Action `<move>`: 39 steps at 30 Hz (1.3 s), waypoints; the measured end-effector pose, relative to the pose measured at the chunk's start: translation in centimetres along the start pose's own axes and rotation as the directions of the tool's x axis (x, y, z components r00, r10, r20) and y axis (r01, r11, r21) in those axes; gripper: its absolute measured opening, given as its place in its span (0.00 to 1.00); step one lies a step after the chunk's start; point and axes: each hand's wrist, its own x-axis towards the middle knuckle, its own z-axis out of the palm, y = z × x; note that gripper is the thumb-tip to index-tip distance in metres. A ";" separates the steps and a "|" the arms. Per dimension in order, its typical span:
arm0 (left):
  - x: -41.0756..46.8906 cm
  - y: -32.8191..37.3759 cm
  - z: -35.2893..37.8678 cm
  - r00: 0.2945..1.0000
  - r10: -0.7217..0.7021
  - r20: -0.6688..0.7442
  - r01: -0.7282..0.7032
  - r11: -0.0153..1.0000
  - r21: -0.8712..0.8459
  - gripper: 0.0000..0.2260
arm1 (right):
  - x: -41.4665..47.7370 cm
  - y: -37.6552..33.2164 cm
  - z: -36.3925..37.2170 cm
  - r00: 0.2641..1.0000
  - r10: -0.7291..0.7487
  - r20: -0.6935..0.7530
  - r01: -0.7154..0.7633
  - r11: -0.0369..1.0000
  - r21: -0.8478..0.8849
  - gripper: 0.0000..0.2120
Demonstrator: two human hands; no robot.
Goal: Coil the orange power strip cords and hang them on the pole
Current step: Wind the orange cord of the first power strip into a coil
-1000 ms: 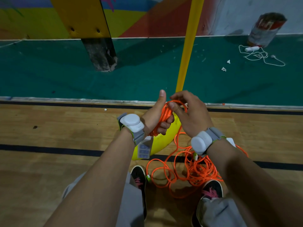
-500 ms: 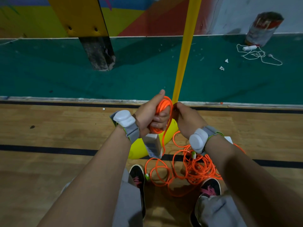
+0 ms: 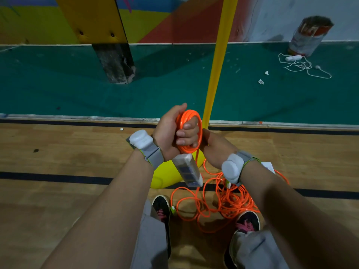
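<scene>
My left hand (image 3: 171, 133) grips a small coil of orange cord (image 3: 189, 114) held upright in front of the yellow pole (image 3: 218, 65). The cord's white power strip (image 3: 187, 169) hangs below that hand. My right hand (image 3: 214, 147) holds the cord at the coil's right edge, with its fingertips hidden behind the loops. One strand drops from the coil to a loose orange cord pile (image 3: 231, 206) on the floor between my shoes. A green-tipped plug (image 3: 172, 209) lies at the pile's left. The pole's round yellow base (image 3: 165, 175) shows behind the strip.
A second white strip (image 3: 269, 166) peeks out behind my right wrist. A white power strip with white cord (image 3: 293, 58) and a dented can (image 3: 309, 33) sit at the far right on the green floor. A padded yellow post (image 3: 114, 61) stands at back left. Paper scraps (image 3: 261, 81) lie nearby.
My right hand came down from the top of the coil to its right side, laying another loop. The coil rose a little and the white power strip swung down into full view.
</scene>
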 end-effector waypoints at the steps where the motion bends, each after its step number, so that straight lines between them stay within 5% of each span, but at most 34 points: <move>1: 0.0 0.0 0.0 1.000 0.007 -0.002 -0.007 1.000 -0.014 0.28 | 0.0 0.0 0.2 1.000 0.002 0.020 -0.002 1.000 -0.026 0.11; 4: 0.1 0.2 -0.2 0.999 0.039 -0.026 -0.040 0.998 -0.040 0.28 | -0.2 -0.1 0.4 0.997 0.022 0.072 -0.018 0.998 -0.058 0.15; 9: 0.3 0.4 -0.7 0.985 0.133 -0.111 -0.139 0.989 -0.044 0.27 | 0.1 -0.1 0.4 1.000 0.004 0.029 -0.002 0.999 -0.046 0.02; 19: 0.7 0.4 -0.9 0.950 0.197 -0.244 -0.218 0.974 -0.062 0.26 | 0.4 0.0 0.6 1.000 -0.011 -0.013 0.011 1.000 -0.009 0.12; 39: 0.7 0.8 -0.2 0.850 0.330 -0.411 -0.372 0.928 -0.026 0.22 | -0.5 -0.6 0.9 0.983 0.071 0.167 -0.052 0.992 -0.116 0.10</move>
